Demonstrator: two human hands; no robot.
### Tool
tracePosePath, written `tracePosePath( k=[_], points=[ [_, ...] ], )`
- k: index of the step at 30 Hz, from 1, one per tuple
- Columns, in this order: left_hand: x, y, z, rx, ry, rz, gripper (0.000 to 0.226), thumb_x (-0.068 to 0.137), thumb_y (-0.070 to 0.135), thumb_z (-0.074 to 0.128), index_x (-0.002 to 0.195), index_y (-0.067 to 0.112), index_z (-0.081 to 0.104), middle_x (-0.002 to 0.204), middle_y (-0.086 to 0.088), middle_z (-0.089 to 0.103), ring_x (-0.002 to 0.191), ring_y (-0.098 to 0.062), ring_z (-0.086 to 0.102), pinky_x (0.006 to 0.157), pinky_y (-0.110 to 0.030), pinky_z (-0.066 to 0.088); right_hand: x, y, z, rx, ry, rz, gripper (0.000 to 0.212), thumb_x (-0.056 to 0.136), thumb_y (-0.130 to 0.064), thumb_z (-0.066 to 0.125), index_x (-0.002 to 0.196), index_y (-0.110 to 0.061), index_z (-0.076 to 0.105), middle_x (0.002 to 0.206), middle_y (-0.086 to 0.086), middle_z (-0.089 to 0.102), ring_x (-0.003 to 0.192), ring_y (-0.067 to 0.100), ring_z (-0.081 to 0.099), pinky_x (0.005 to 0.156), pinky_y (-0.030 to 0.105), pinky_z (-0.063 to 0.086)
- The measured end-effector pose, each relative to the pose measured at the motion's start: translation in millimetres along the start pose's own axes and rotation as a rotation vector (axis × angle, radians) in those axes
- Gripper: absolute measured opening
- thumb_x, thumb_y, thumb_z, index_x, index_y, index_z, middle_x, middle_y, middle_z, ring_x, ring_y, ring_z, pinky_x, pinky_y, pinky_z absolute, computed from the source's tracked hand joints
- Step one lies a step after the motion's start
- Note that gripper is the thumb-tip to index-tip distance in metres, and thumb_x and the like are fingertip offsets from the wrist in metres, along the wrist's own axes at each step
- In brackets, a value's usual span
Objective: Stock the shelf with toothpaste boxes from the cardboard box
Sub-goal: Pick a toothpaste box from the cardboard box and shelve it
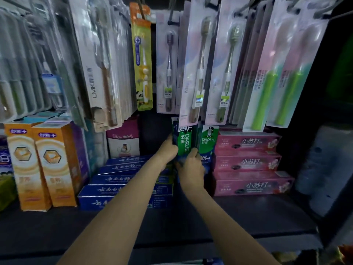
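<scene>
On the dark shelf, between a stepped stack of blue boxes and a stack of pink boxes, stands an upright green Darlie toothpaste box (a second Darlie box stands just beside it on the right). The left hand grips its left edge, fingers curled round it, while the right hand clasps its lower part from the front, the two hands close together.

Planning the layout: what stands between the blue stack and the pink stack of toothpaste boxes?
In the head view: upright green Darlie toothpaste boxes, held by both hands.
</scene>
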State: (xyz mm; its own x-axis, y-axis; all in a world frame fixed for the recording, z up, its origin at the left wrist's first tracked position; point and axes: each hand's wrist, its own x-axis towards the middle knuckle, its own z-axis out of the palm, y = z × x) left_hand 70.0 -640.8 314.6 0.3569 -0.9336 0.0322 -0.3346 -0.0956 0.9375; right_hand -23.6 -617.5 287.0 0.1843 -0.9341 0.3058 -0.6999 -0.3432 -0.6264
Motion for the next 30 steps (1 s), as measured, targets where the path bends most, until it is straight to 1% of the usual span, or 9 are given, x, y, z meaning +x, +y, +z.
tracePosePath(
  k=[3, 6, 8, 12, 15, 18, 20, 28, 30],
  points=[
    [2.7, 0.9, 3.1, -0.009, -0.022, 0.063, 0.047, 0.089, -0.01, 0.039, 0.132, 0.007, 0.044, 0.114, -0.003, 0.051, 0.107, -0.017, 0.049, 0.089, -0.025, 0.041, -8.1, 2.5, 7.3, 0.091, 0.055, -0.025, 0.051, 0.091, -0.02, 0.057, 0.132, -0.005, 0.029, 0.139, 0.012, 0.031, 0.111, 0.032, 0.053, 0.082, 0.037, 0.045],
    [3.9, -0.6, 2.2, 0.048, 0.005, 0.119, 0.052, 0.089, -0.006, 0.041, 0.139, 0.009, 0.038, 0.129, -0.005, 0.05, 0.118, -0.02, 0.047, 0.095, -0.025, 0.04, -14.0, 5.8, 13.0, 0.118, 0.1, -0.054, 0.051, 0.092, -0.016, 0.055, 0.135, -0.007, 0.029, 0.14, 0.012, 0.026, 0.107, 0.031, 0.054, 0.08, 0.037, 0.047],
    [3.5, -3.7, 0.3, 0.192, 0.01, 0.115, 0.049, 0.092, -0.001, 0.041, 0.14, 0.007, 0.036, 0.137, -0.012, 0.047, 0.123, -0.025, 0.046, 0.098, -0.026, 0.037, -13.0, 6.2, 14.0, 0.106, 0.106, -0.093, 0.042, 0.092, -0.011, 0.053, 0.13, -0.007, 0.035, 0.136, 0.012, 0.028, 0.1, 0.033, 0.055, 0.076, 0.039, 0.047],
    [-0.6, -22.0, 1.1, 0.536, -0.089, 0.05, 0.036, 0.096, 0.012, 0.04, 0.131, 0.009, 0.047, 0.132, -0.016, 0.05, 0.12, -0.03, 0.048, 0.098, -0.033, 0.04, -5.7, 8.3, 15.8, -0.041, 0.04, -0.174, 0.031, 0.094, -0.006, 0.046, 0.124, -0.009, 0.038, 0.129, 0.011, 0.032, 0.096, 0.034, 0.056, 0.074, 0.04, 0.047],
    [1.4, -33.0, 0.3, 0.784, -0.123, 0.064, 0.036, 0.094, 0.014, 0.042, 0.128, 0.014, 0.051, 0.136, -0.01, 0.047, 0.122, -0.03, 0.041, 0.101, -0.043, 0.037, 1.2, 14.1, 19.7, -0.143, -0.015, -0.185, 0.036, 0.093, 0.002, 0.044, 0.127, -0.009, 0.041, 0.132, 0.013, 0.032, 0.097, 0.034, 0.057, 0.078, 0.037, 0.048],
    [1.1, -34.4, -2.9, 1.067, -0.162, 0.081, 0.043, 0.095, 0.016, 0.042, 0.137, 0.017, 0.041, 0.146, -0.006, 0.033, 0.129, -0.033, 0.025, 0.102, -0.039, 0.03, 4.2, 19.6, 19.5, -0.187, -0.054, -0.177, 0.045, 0.091, 0.006, 0.044, 0.133, -0.01, 0.038, 0.138, 0.015, 0.027, 0.095, 0.034, 0.059, 0.076, 0.034, 0.047],
    [-0.6, -33.3, -5.2, 1.167, -0.179, 0.114, 0.041, 0.095, 0.014, 0.041, 0.136, 0.017, 0.043, 0.142, -0.006, 0.038, 0.127, -0.034, 0.024, 0.099, -0.037, 0.031, 4.7, 21.1, 18.4, -0.222, -0.071, -0.188, 0.049, 0.09, 0.006, 0.044, 0.135, -0.011, 0.035, 0.14, 0.015, 0.025, 0.096, 0.034, 0.059, 0.077, 0.035, 0.048],
    [-14.7, -29.9, -19.4, 1.148, -0.184, 0.26, 0.038, 0.093, 0.018, 0.045, 0.13, 0.022, 0.048, 0.127, -0.006, 0.05, 0.121, -0.032, 0.033, 0.098, -0.039, 0.032, 3.4, 20.4, 17.5, -0.288, -0.106, -0.233, 0.056, 0.089, 0.006, 0.042, 0.141, -0.01, 0.029, 0.143, 0.015, 0.023, 0.102, 0.036, 0.057, 0.08, 0.034, 0.046],
    [-13.9, -26.0, -20.9, 0.908, -0.117, 0.242, 0.037, 0.09, 0.02, 0.049, 0.127, 0.018, 0.048, 0.124, -0.007, 0.053, 0.121, -0.031, 0.04, 0.099, -0.035, 0.034, 3.8, 20.2, 16.3, -0.286, -0.103, -0.241, 0.056, 0.089, 0.005, 0.042, 0.141, -0.01, 0.029, 0.145, 0.016, 0.022, 0.106, 0.036, 0.055, 0.083, 0.035, 0.046]
  ],
)
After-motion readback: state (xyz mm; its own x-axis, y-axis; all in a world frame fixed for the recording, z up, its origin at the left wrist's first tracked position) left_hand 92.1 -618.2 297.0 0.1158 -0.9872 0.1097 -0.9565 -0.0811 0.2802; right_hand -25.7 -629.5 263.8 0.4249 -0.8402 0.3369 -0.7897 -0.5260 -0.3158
